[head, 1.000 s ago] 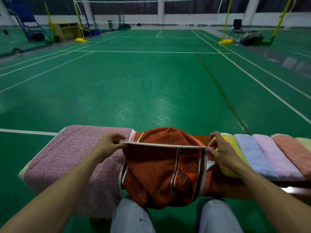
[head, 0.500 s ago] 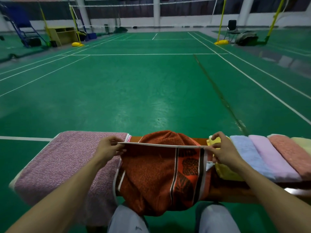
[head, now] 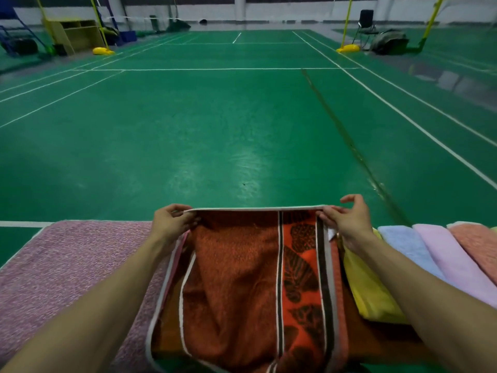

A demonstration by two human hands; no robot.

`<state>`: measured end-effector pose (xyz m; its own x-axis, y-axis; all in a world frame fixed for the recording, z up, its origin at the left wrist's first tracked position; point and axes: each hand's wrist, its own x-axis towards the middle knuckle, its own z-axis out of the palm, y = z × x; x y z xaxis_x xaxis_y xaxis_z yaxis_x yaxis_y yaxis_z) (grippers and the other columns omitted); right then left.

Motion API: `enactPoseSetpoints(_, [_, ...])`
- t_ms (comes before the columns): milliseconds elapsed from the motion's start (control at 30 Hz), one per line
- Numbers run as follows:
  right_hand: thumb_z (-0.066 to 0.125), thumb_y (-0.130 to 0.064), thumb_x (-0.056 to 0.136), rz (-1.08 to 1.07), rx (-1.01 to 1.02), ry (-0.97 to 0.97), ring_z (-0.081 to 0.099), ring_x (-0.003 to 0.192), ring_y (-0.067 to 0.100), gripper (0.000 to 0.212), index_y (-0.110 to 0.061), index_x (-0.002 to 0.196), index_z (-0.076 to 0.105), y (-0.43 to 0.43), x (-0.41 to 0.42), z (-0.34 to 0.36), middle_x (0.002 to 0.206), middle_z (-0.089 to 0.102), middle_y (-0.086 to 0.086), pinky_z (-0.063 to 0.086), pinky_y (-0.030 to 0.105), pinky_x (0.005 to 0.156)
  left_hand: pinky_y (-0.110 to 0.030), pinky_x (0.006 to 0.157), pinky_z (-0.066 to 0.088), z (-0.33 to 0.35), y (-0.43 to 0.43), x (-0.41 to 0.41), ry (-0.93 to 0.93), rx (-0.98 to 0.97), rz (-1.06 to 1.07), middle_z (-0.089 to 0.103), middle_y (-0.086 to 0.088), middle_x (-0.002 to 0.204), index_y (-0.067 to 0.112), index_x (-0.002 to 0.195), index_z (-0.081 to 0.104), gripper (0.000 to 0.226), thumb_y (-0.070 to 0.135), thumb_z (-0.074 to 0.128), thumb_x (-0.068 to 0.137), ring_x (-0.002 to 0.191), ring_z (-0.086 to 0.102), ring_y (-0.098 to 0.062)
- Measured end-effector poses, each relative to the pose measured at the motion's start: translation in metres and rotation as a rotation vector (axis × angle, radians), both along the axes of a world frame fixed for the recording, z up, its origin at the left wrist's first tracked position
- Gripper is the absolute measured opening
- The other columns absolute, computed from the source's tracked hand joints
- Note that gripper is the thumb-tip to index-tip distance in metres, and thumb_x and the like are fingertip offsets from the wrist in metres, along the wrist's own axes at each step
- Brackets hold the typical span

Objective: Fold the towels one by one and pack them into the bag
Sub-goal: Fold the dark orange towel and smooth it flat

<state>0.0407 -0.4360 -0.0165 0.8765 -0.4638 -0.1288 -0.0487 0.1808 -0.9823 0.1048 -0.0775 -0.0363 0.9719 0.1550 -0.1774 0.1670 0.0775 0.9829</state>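
We list, of the person's body:

1. Left hand (head: pixel 172 224): bare.
2. Right hand (head: pixel 349 222): bare.
3. Left forearm (head: pixel 107 297): bare from the wrist to the picture's lower edge, lean, narrowing toward the wrist.
4. Right forearm (head: pixel 419 292): bare likewise, of the same lean build (whatever is worn higher up lies beyond what we can see).

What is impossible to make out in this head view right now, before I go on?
Head view only:
bag: nowhere in frame; location unknown.
orange towel, pinched by left hand and right hand: lower end cut off by the bottom edge.
yellow towel: near end hidden by the right forearm.
peach towel: cut off by the right edge.
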Motion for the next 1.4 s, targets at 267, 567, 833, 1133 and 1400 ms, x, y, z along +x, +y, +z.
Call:
enactPoseSetpoints(267, [0.055,0.018,0.088,-0.087,-0.170,-0.055,0.060,0.074,0.017,0.043,-0.022,0.088,0.040,-0.022,0.086,-0.008,0.085,0.054,0.009,0.055,0.016,0.057,-0.018,0.057,0.056,-0.012,-0.033,0.077,-0.071,-0.059,0.035,0.067,0.001,0.057,0.007,0.079,0.057,0.022,-0.015,0.060,0.084,0.049,0.065,-0.009])
enactPoseSetpoints(567, [0.061,0.013,0.087,-0.133,-0.210,-0.171,0.066,0.082,0.018,0.038,-0.022,0.089,0.047,-0.026,0.115,0.000,0.091,0.060,0.005,0.059,0.029,0.075,-0.020,0.068,0.057,-0.007,-0.038,0.100,-0.103,-0.099,0.067,0.069,0.005,0.057,0.010,0.079,0.058,0.021,-0.010,0.062,0.085,0.056,0.066,-0.007])
enactPoseSetpoints(833, [0.061,0.012,0.088,-0.096,-0.189,-0.151,0.068,0.091,0.022,0.036,-0.022,0.090,0.049,-0.015,0.101,0.013,0.101,0.064,0.009,0.059,0.025,0.071,-0.021,0.071,0.058,0.001,-0.023,0.082,-0.102,-0.118,0.083,0.067,-0.007,0.075,0.008,0.081,0.059,0.020,-0.011,0.061,0.085,0.066,0.065,-0.014])
enactPoseSetpoints(1133, [0.062,0.010,0.088,-0.031,-0.133,-0.060,0.069,0.092,0.025,0.031,-0.018,0.093,0.051,-0.003,0.048,0.000,0.104,0.066,0.015,0.059,0.026,0.071,-0.021,0.072,0.058,-0.001,0.005,0.040,-0.070,0.050,0.037,0.066,-0.012,0.082,0.007,0.083,0.062,0.017,-0.008,0.066,0.083,0.066,0.067,-0.011])
enactPoseSetpoints(1400, [0.066,0.004,0.088,0.019,-0.239,-0.021,0.071,0.087,0.026,0.026,-0.018,0.094,0.053,-0.003,-0.034,0.007,0.100,0.068,0.016,0.061,0.034,0.073,-0.022,0.069,0.057,0.024,0.023,-0.023,-0.142,0.256,-0.019,0.066,-0.012,0.081,0.005,0.088,0.065,0.019,-0.009,0.071,0.077,0.073,0.064,-0.020])
